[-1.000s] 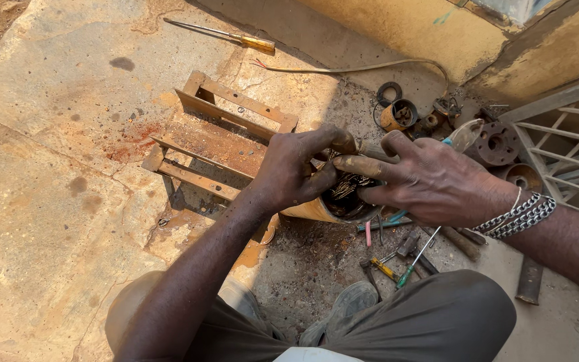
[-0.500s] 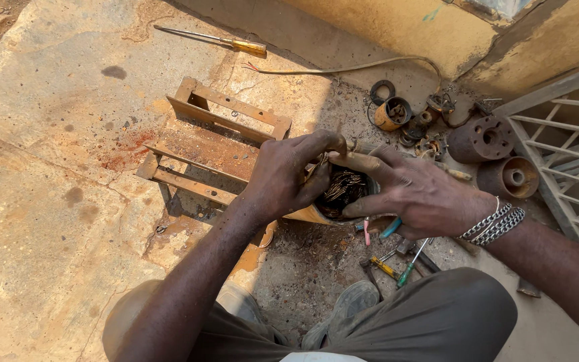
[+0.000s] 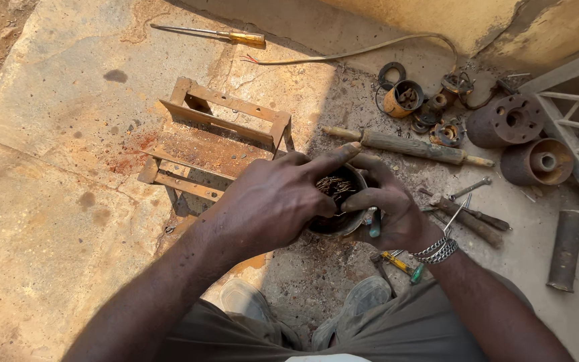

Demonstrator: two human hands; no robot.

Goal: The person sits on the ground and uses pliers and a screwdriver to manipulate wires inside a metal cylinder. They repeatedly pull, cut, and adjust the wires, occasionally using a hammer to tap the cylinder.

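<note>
My left hand (image 3: 273, 201) and my right hand (image 3: 393, 208) are both wrapped around a round, dirty motor stator (image 3: 338, 201) with copper windings showing inside. The stator sits low over the ground between my knees. My left fingers curl over its top rim, and my right fingers grip its right side. A metal bracelet (image 3: 437, 249) circles my right wrist. Much of the stator is hidden under my hands.
A rusty metal frame (image 3: 216, 144) lies left of the stator. A wooden-handled chisel (image 3: 407, 146), rusty pulleys (image 3: 514, 121), a small can (image 3: 403, 99), bearings, screwdrivers (image 3: 397, 263) and a pipe (image 3: 563, 249) are scattered to the right. A yellow-handled screwdriver (image 3: 212, 33) and a cable (image 3: 370, 48) lie further away.
My right hand has drawn in from the right and now grips the stator's side. The wooden-handled tool it was near now lies on the ground. The camera has tilted down.
</note>
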